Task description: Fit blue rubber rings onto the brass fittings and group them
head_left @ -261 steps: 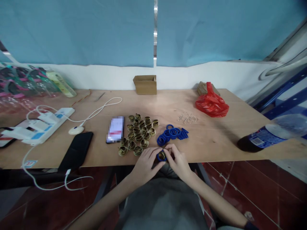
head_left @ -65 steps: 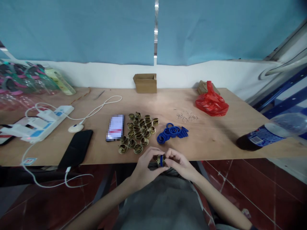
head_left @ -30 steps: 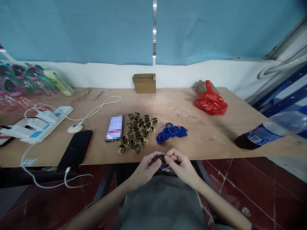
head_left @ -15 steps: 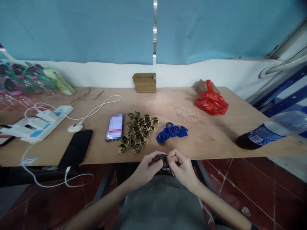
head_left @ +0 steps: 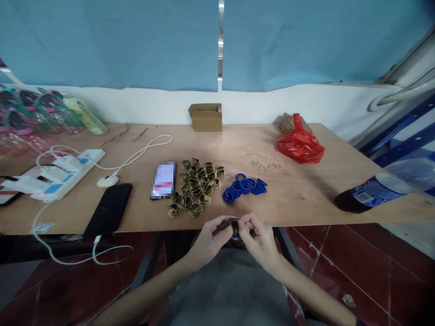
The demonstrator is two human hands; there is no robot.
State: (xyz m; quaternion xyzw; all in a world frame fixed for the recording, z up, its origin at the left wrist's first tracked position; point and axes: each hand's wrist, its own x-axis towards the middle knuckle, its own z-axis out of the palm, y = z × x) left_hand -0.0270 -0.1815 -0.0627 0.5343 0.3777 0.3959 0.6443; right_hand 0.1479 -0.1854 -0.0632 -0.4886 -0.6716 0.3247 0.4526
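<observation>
Just past the table's front edge, over my lap, my left hand (head_left: 211,239) grips a round brass-coloured metal fitting (head_left: 234,226) with a blue ring around it. My right hand (head_left: 261,239) pinches the fitting's right side with thumb and fingertips; the fingers partly hide the piece. Several similar brass-coloured fittings (head_left: 196,191) stand grouped on the table, ahead and to the left of my hands. Straight ahead lies a heap of blue rings (head_left: 245,184). Thin silvery wire rings (head_left: 262,168) are scattered farther back.
A wooden table (head_left: 299,203) carries a lit phone (head_left: 163,180), a dark phone (head_left: 108,209) and a power strip (head_left: 73,174) with white cables at left. Behind are an open cardboard box (head_left: 205,118) and a red plastic bag (head_left: 302,145). At right lies a cola bottle (head_left: 370,194).
The hands stay nearly in place, with the brass-coloured fitting turned slightly between the fingers. The whole view has shifted a touch.
</observation>
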